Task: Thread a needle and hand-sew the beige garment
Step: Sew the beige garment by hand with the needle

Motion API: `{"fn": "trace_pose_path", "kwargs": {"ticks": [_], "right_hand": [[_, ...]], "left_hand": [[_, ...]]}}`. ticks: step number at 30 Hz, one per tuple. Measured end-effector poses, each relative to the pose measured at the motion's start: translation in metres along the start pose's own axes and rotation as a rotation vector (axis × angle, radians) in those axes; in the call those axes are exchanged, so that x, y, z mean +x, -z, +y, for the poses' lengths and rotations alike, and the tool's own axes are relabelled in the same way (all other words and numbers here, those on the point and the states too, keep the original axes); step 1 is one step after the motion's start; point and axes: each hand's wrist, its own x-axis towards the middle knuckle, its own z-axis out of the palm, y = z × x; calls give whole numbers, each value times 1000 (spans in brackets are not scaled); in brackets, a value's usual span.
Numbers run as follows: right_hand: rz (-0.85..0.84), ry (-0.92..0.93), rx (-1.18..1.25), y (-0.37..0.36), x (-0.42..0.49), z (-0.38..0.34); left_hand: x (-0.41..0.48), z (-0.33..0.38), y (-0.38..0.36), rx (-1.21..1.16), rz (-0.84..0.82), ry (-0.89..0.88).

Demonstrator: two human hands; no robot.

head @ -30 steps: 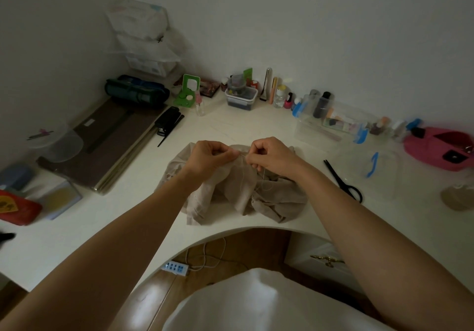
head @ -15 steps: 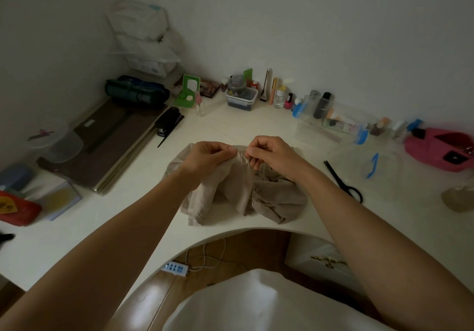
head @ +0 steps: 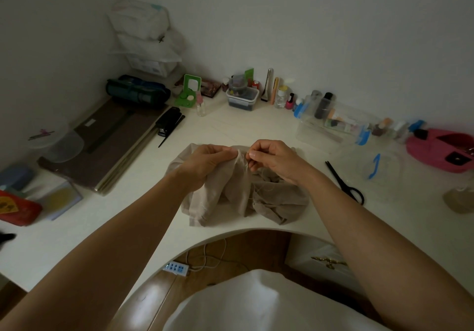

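A person seated at a curved white desk (head: 256, 125) works on a beige garment (head: 225, 202), which lies crumpled at the desk's near edge, just above the rounded cut-out. Both hands meet over a raised fold at the far side of the cloth. The left hand (head: 207, 161) grips the fold with curled fingers and the thumb pressed along its top. The right hand (head: 274, 161) pinches the same ridge between thumb and forefinger, its other fingers curled under; whether a needle sits in that pinch is too small to tell. Pale thread (head: 261, 189) trails loosely over the fabric below the right wrist.

Black scissors (head: 345, 181) lie toward the desk's right edge, apart from the garment, with a pink case (head: 438, 151) beyond them at the far right. A clear plastic box (head: 333, 122) of small bottles stands along the back edge. A black stapler (head: 168, 120) rests toward the back left, beside a brown board (head: 110, 146). A white power strip (head: 176, 268) lies on the wooden floor under the desk.
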Motion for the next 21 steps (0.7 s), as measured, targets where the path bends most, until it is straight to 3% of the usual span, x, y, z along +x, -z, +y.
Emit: {"fn": "trace_pose_path", "kwargs": {"ticks": [21], "right_hand": [[-23, 18, 48, -4, -3, -5]], "left_hand": [[-4, 1, -2, -27, -61, 6]]}}
